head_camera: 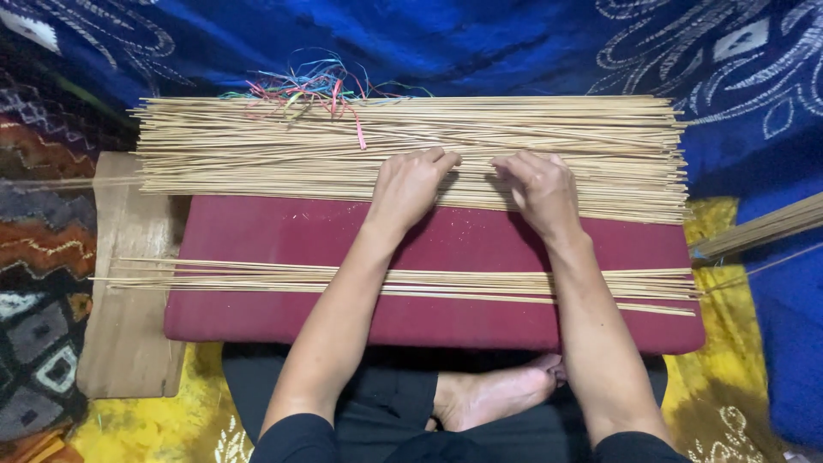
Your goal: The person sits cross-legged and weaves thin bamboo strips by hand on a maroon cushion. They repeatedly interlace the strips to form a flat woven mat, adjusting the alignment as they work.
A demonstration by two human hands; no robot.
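Note:
A wide pile of thin pale sticks (257,146) lies across the far half of a dark red cushion (283,231). My left hand (411,184) rests palm down on the near edge of that pile, fingers curled onto the sticks. My right hand (540,189) lies beside it on the same pile, fingertips pinching at the sticks. A thinner row of sticks (214,276) stretches across the cushion's near part, passing under both forearms. Whether either hand actually grips a stick I cannot tell.
Several coloured strings (309,86) lie tangled at the pile's far edge. A wooden board (129,326) juts out left under the cushion. More sticks (763,227) lie at the right. Blue patterned cloth (480,43) lies beyond, yellow cloth (171,420) and my bare foot (497,394) below.

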